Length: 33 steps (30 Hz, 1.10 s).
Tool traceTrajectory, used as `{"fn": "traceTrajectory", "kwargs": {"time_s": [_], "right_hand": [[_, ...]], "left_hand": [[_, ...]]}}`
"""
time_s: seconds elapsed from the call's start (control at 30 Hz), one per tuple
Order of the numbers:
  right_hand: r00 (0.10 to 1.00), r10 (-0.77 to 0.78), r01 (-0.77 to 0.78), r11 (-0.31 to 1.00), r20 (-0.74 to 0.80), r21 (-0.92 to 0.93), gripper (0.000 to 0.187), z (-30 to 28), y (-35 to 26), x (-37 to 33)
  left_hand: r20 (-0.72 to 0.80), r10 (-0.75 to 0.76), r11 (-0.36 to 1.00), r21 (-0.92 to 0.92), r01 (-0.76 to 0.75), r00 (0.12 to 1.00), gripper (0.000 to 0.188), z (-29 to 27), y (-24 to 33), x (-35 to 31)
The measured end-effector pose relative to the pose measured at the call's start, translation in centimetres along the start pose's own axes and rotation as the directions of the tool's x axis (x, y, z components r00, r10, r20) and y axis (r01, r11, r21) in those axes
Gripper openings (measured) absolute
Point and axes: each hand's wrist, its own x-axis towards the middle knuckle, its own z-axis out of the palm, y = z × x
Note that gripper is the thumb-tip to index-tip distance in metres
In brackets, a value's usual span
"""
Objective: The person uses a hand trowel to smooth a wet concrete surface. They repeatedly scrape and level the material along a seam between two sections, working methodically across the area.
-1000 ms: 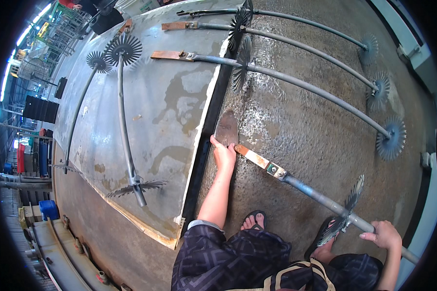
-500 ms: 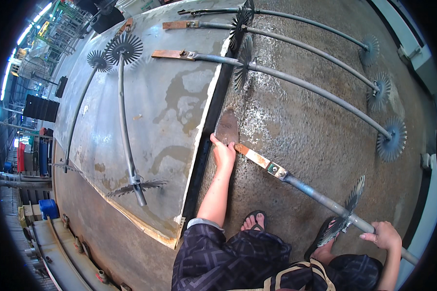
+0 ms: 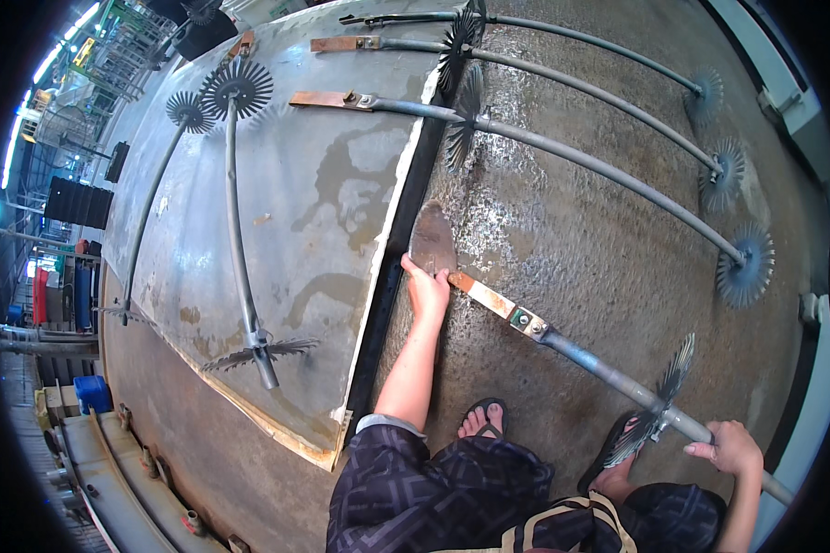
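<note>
My right hand [image 3: 729, 449] is wrapped round the lower end of a grey metal rod [image 3: 599, 369]. Just above that grip, the rod carries a slotted metal disc [image 3: 666, 392]. A copper-coloured strip [image 3: 484, 297] is bolted to its far end, and its tip meets my left hand [image 3: 427, 288]. The fingers of that hand are closed on a flat, pointed, brownish metal blade [image 3: 432, 240], whose handle, if any, is hidden. The blade lies close to the strip tip, beside the dark edge of the grey sheet [image 3: 323, 230].
Three similar rods [image 3: 609, 175] with slotted discs rest across the sheet's edge and floor, ahead. Two more rods [image 3: 237, 212] lie on the sheet at left. My sandalled feet [image 3: 484, 419] are below; a pale metal frame [image 3: 788, 106] stands at right.
Almost nothing differs. Both hands keep their grips, and the rod and blade stay in nearly the same place; the view has shifted very slightly.
</note>
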Motion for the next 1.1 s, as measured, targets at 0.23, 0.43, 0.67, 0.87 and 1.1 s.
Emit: {"fn": "traceTrajectory", "kwargs": {"time_s": [0.23, 0.43, 0.67, 0.87, 1.1], "right_hand": [[1.000, 0.009, -0.009, 1.000, 0.000, -0.001, 0.060, 0.1, 0.1, 0.1], [0.997, -0.051, 0.049, 0.997, -0.049, -0.058, 0.061, 0.5, 0.5, 0.0], [0.998, -0.032, 0.031, 0.999, -0.049, -0.038, 0.060, -0.1, -0.3, -0.2], [0.996, -0.045, 0.042, 0.998, -0.075, -0.047, 0.060, 0.4, 0.1, 0.0], [0.995, -0.058, 0.053, 0.996, -0.086, -0.067, 0.062, 0.4, 0.3, 0.2]], "left_hand": [[0.014, 0.014, 1.000, 0.001, -0.014, 1.000, 0.080, 0.0, -0.6, 0.1], [0.070, 0.013, 1.000, 0.001, -0.013, 0.997, 0.079, -0.6, 0.5, -1.1], [0.216, -0.111, 0.956, 0.289, 0.045, 0.970, 0.085, -3.7, 2.6, 0.1], [0.291, -0.101, 0.875, 0.481, -0.055, 0.951, 0.081, -5.4, 2.4, 0.4], [0.320, -0.040, 0.795, 0.584, -0.164, 0.947, 0.066, -5.5, 2.8, 1.5]]}}
